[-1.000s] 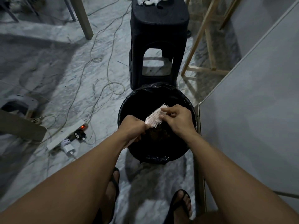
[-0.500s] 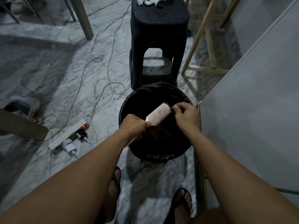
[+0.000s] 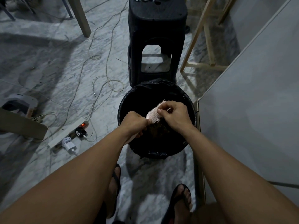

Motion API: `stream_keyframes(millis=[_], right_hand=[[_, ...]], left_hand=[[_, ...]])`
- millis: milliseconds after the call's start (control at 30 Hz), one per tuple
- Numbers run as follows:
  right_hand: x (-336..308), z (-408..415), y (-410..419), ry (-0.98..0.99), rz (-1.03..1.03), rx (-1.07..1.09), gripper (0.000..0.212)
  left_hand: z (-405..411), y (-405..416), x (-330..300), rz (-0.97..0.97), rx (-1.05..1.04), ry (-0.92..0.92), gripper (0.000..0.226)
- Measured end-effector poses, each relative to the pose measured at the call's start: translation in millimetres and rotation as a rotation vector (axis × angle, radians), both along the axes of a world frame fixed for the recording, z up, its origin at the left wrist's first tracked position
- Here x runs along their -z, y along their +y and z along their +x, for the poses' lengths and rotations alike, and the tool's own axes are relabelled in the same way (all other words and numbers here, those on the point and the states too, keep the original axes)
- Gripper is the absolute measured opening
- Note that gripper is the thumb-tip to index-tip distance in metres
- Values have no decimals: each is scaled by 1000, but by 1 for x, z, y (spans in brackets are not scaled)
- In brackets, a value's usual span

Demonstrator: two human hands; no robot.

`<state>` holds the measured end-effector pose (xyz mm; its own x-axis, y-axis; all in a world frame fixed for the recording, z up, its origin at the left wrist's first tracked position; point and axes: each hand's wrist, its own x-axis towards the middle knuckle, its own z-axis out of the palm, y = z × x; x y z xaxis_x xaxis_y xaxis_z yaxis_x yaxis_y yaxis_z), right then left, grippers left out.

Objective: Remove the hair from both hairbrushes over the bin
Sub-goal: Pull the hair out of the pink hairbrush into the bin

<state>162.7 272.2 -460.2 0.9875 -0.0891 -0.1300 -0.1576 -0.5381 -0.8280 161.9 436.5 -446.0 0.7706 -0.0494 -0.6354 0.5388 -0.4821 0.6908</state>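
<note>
A pale pink hairbrush (image 3: 153, 113) with white bristles is held over a round black bin (image 3: 142, 94) lined with a black bag. My left hand (image 3: 134, 121) grips the brush's handle, which is hidden in the fist. My right hand (image 3: 175, 114) is over the bristles at the brush's far half, thumb and fingers pinched together on them. Whether hair is between those fingertips is too small to tell. Dark clumps lie in the bin below the brush. A second hairbrush is not in view.
A black plastic stool (image 3: 157, 41) stands just behind the bin. A white cabinet (image 3: 252, 110) is close on the right. A power strip (image 3: 69, 133) with chargers and loose cables (image 3: 103, 78) lie on the marble floor to the left. My sandalled feet (image 3: 181, 202) are below.
My right hand, which had drawn away to the right of the brush half a second ago, has come back onto the bristles. The left hand and brush have stayed over the bin.
</note>
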Motion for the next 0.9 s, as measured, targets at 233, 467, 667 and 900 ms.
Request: stream_keyframes(millis=[233,467,667,900], right_hand=[[2,-2,3,37,-58,-66,8],[8,6,-13,44,-117,270,12],[5,10,-8,419,579,271,34],[-3,11,-1,606,728,165,43]], left_hand=[[-6,-1,-1,-3,13,24,22],[-2,4,-5,-7,-30,19,24],[0,4,-8,-51,-24,12,31],[2,3,-8,-73,-51,-37,33]])
